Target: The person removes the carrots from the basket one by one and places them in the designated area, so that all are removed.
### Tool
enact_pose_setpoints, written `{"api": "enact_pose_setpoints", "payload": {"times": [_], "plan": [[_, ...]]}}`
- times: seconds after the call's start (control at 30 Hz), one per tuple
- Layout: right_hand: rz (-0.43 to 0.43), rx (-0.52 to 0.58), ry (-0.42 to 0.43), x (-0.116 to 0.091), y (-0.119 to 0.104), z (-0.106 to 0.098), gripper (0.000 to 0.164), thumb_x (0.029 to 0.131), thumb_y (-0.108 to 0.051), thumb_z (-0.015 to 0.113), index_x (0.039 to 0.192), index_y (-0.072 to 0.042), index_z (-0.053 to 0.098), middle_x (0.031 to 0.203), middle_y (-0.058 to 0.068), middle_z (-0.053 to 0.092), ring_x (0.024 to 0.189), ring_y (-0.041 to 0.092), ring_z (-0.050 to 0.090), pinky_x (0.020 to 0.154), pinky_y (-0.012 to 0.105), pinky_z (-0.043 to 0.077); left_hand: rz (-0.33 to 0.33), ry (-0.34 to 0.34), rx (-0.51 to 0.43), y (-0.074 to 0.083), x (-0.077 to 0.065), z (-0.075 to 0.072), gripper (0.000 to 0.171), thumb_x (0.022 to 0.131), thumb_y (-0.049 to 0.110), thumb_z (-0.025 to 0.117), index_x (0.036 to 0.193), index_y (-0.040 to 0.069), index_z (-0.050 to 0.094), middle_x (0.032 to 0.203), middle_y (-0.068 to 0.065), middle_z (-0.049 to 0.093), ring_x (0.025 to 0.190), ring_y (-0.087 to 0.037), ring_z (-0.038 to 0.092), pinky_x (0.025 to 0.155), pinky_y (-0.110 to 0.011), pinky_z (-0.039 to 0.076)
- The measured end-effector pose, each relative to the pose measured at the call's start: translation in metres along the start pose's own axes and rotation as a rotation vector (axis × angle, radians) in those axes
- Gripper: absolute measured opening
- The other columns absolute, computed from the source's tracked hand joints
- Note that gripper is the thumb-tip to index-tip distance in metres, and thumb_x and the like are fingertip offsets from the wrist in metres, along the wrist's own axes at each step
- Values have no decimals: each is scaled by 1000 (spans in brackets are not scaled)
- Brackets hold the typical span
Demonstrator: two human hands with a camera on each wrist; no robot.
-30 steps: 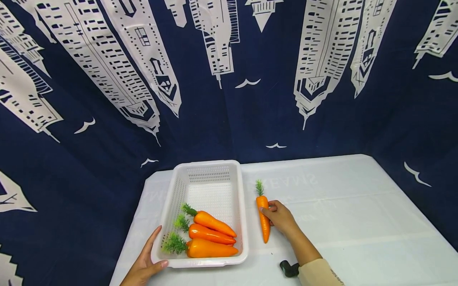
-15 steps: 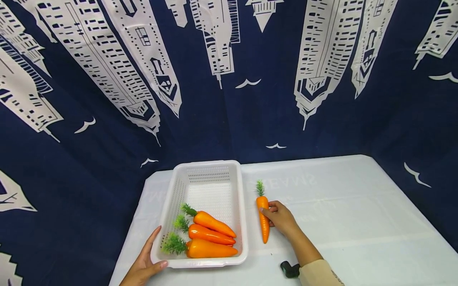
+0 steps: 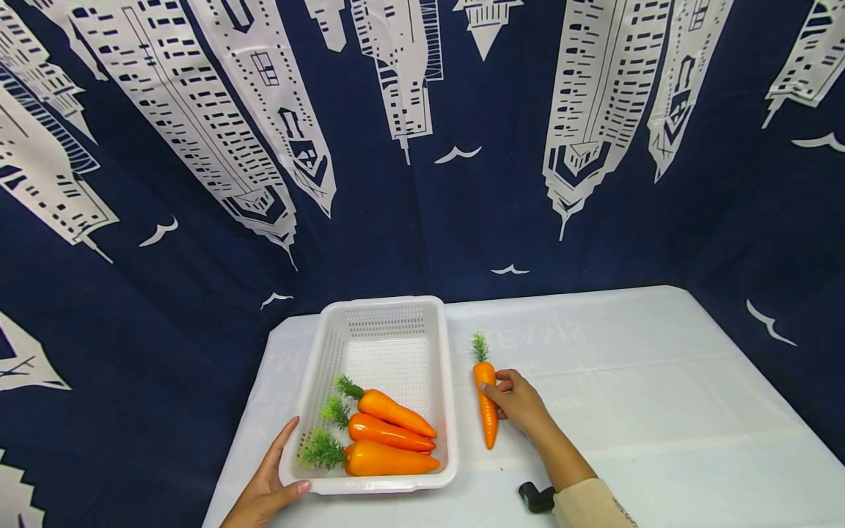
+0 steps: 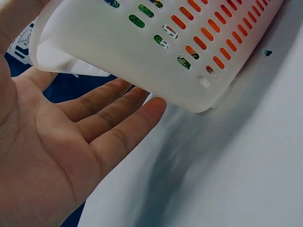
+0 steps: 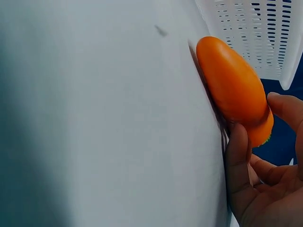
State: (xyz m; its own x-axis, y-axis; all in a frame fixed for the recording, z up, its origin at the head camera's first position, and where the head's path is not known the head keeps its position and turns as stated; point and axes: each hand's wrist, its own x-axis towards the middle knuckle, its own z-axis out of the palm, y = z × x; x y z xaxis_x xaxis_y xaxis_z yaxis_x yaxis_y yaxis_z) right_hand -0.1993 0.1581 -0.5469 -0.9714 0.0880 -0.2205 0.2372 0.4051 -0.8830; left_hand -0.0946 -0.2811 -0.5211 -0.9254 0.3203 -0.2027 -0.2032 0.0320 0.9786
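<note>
Right hand (image 3: 521, 403) pinches a carrot (image 3: 488, 409) on the table (image 3: 660, 396); left hand (image 3: 267, 480), fingers (image 4: 124, 135) extended, touches the basket (image 3: 379, 484).

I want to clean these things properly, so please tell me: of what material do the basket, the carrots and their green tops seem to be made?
Basket: probably plastic, smooth, with rows of even slots. Carrots: likely plastic or coated foam, glossy, with bright highlights. Green tops: perhaps plastic, duller; fine, bristly sprigs, but too small to be sure.

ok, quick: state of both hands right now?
Left hand: open, at the basket's near-left corner.
Right hand: holding the carrot beside the basket.
</note>
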Motion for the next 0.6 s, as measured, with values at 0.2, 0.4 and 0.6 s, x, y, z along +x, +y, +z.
{"api": "enact_pose_setpoints", "payload": {"times": [0.2,0.4,0.6], "plan": [[13,-11,2,1,2,0,63,93,-39,71,138,0,50,104,14,58,72,18,60,64,30,57,-3,-12,10,-1,0,-2,100,96,6,63,163,33,-6,163,-12,-27,146,-49,-3,97,-29,49],[23,2,18,0,5,0,63,94,-41,70,138,-1,51,107,15,58,72,17,61,65,30,57,-8,-6,-15,-1,1,-2,100,95,6,64,163,33,-4,163,-11,-27,147,-50,-4,97,-31,49],[15,146,1,-4,6,-5,60,96,-37,68,140,0,49,112,17,60,84,21,63,71,32,60,-11,0,-13,0,1,-1,99,95,7,65,163,33,-3,163,-12,-28,147,-50,-3,97,-32,49]]}}
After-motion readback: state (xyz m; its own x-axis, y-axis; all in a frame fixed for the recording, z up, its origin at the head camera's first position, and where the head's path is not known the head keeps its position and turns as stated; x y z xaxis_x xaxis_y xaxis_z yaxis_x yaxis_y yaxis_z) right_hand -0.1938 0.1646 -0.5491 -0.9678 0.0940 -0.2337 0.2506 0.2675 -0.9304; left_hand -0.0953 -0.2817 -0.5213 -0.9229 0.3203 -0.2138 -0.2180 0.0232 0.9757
